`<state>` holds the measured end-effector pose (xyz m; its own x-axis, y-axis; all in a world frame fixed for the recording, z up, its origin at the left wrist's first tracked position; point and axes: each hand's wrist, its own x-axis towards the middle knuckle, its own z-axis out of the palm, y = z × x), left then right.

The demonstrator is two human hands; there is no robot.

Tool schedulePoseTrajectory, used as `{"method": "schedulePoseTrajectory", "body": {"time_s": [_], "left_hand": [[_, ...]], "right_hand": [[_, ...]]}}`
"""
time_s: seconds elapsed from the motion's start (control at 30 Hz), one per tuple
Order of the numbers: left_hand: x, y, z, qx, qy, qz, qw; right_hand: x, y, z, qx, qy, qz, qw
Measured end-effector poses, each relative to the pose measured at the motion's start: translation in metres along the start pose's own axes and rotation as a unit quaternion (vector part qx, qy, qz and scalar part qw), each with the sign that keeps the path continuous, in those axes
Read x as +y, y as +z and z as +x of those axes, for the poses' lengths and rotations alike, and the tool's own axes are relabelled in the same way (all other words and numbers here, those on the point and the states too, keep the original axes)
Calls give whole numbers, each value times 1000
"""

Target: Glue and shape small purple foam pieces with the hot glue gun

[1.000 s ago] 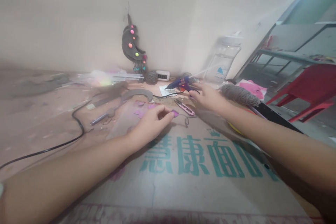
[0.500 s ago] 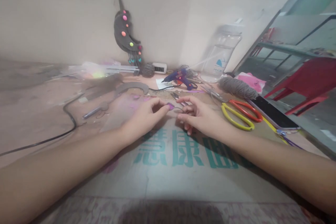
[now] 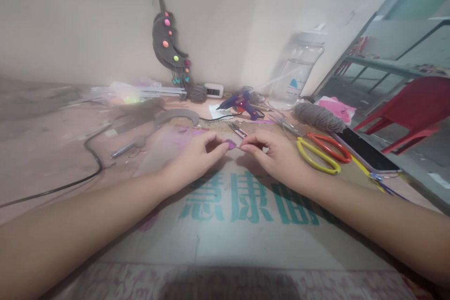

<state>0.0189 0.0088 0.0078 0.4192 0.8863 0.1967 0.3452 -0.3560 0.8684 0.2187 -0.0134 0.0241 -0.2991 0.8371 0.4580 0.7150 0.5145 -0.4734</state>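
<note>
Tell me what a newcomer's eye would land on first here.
Probably the grey crescent with bright coloured dots, against the pale wall left of centre. Next, the scissors with one yellow and one red-orange handle, lying right of the right hand. Then the middle, where the left hand pinches a small purple piece and the right a thin strand.

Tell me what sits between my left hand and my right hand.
The head view shows a small purple piece in the left hand's grip, and a thin strand between it and the right hand. Snips lie just beyond.
</note>
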Motion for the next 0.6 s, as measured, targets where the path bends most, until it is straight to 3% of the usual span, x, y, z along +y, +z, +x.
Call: {"method": "schedulePoseTrajectory", "body": {"time_s": [0.17, 0.6], "left_hand": [[0, 0, 1, -2, -5, 1, 1000], [-1, -1, 2, -10, -28, -3, 1000]], "right_hand": [[0, -2, -1, -5, 11, -7, 1000], [7, 3, 0, 24, -49, -6, 998]]}}
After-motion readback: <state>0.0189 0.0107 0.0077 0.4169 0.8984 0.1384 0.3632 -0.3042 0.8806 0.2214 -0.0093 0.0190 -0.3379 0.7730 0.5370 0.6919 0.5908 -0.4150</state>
